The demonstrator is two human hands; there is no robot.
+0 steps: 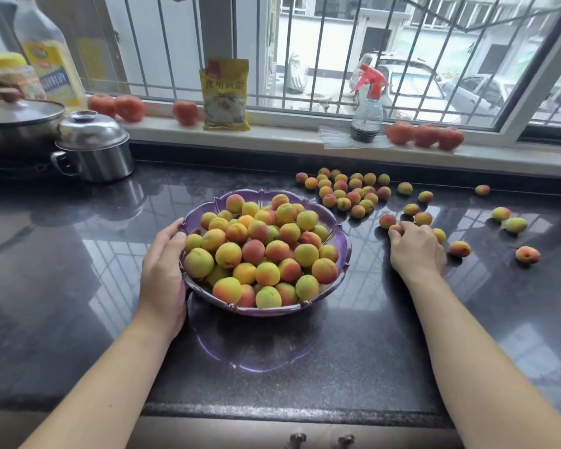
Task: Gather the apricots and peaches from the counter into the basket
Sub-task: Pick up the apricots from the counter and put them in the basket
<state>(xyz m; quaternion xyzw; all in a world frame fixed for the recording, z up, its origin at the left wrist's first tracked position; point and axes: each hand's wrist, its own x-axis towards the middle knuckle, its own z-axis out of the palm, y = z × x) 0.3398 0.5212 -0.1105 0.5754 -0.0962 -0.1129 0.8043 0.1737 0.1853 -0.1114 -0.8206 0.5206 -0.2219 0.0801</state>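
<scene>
- Resting against the left rim of the purple basket, the left hand cups the wall with its fingers curved round the edge.
- Basket: a scalloped translucent bowl on the dark stone counter, heaped with yellow-and-red fruit.
- Right hand: palm down on the counter to the right of the basket, fingers curled over a small reddish fruit at its fingertips; how firm the hold is cannot be told.
- Loose fruit: a dense cluster behind the right hand, with scattered pieces farther right.
- Windowsill: tomatoes, a yellow packet and a spray bottle.
- Far left: a lidded steel pot and an oil bottle.
</scene>
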